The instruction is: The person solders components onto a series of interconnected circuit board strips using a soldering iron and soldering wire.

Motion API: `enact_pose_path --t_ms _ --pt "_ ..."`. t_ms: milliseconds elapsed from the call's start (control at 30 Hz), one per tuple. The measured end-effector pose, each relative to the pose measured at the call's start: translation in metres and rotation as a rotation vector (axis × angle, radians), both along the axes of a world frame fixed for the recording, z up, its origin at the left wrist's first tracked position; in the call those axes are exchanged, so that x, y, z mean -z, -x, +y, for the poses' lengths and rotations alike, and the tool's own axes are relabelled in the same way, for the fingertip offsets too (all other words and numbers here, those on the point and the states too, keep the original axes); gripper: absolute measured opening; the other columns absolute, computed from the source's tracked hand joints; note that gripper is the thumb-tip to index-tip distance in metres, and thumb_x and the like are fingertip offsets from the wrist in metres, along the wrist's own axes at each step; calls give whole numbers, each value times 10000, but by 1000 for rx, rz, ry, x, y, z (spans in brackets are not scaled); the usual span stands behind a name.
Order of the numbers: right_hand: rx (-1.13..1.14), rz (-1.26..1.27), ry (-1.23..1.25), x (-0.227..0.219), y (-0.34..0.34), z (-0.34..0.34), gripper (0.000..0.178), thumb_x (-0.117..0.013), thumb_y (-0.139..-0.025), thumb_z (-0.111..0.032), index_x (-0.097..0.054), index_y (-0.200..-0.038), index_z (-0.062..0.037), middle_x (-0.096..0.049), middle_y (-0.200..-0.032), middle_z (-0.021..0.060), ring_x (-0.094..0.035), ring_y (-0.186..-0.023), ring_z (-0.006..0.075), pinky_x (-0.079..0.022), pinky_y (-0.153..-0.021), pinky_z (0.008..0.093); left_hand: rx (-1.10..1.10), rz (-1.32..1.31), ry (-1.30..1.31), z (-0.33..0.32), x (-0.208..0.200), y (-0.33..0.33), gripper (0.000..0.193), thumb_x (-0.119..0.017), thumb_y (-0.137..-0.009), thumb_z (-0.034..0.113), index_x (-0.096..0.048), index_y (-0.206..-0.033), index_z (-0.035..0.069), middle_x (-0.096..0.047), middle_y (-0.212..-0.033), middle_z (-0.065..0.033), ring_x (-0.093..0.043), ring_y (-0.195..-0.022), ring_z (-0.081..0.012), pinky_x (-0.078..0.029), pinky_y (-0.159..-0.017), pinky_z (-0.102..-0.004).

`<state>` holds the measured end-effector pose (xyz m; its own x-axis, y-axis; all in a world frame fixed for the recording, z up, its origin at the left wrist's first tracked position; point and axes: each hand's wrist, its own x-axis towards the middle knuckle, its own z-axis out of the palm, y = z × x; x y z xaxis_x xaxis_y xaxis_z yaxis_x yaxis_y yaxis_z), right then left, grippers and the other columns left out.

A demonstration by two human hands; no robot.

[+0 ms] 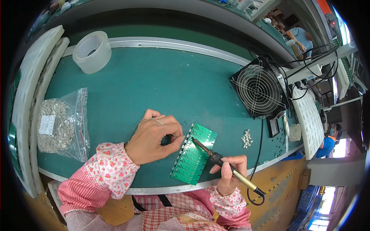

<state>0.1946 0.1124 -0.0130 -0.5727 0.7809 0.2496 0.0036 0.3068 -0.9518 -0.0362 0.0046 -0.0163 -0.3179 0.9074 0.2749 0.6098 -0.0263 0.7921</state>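
Observation:
A green circuit board (195, 154) lies tilted near the front edge of the bench, with small pale parts lined along its left edge. My right hand (231, 171) grips a soldering iron (216, 158) by its handle, and the tip rests at or just over the board's upper left part. Beside that edge, the fingers of my left hand (154, 134) are pinched together. A thin solder wire (134, 129) loops over this hand; its end at the fingertips is too fine to make out. Small whitish parts (247, 139) are heaped right of the board.
A clear bag of small parts (58, 123) and a tape roll (92, 52) lie left, beside stacked white foam trays (32, 100). A caged fan (259, 90) stands at the right, near the iron's black cable (261, 150) and another foam tray (308, 123). Other people sit farther off.

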Motion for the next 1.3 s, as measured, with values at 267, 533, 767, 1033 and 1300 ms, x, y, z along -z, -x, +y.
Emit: enact_pose_path --t_ms 267,533,767,1033,1300 --pt "-37 -10 -42 0 -1 1 169 -603 -920 -94 -517 -974 41 -679 -787 151 -670 -579 161 -545 -522 273 5 31 9 -1 0 -1 185 -731 -805 101 -586 -690 101 -683 -870 36 -616 -775 -128 -345 -859 -339" --pt "31 -2 47 -7 4 -1 214 -567 -950 -190 -492 -979 9 -571 -754 109 -578 -518 161 -491 -504 277 -5 -34 0 1 -2 -1 164 -731 -807 108 -604 -706 93 -682 -879 15 -610 -764 -135 -344 -874 -334" --pt "6 -33 86 -7 6 1 199 -571 -954 -170 -491 -985 9 -581 -746 114 -594 -538 169 -500 -518 281 11 44 -7 3 -1 -2 159 -730 -808 113 -608 -708 95 -679 -887 26 -604 -756 -134 -346 -859 -335" --pt "-33 -51 93 -8 3 3 211 -587 -948 -174 -491 -988 10 -617 -791 137 -595 -554 163 -499 -533 275 -7 59 -10 4 1 -2 156 -732 -812 114 -612 -714 92 -667 -873 24 -594 -736 -136 -351 -837 -327" --pt "-7 43 96 -4 2 3 212 -619 -944 -154 -518 -994 25 -669 -738 131 -651 -601 137 -526 -547 261 -19 53 -28 2 1 -3 144 -736 -808 108 -622 -722 87 -668 -878 22 -587 -734 -138 -355 -845 -328"
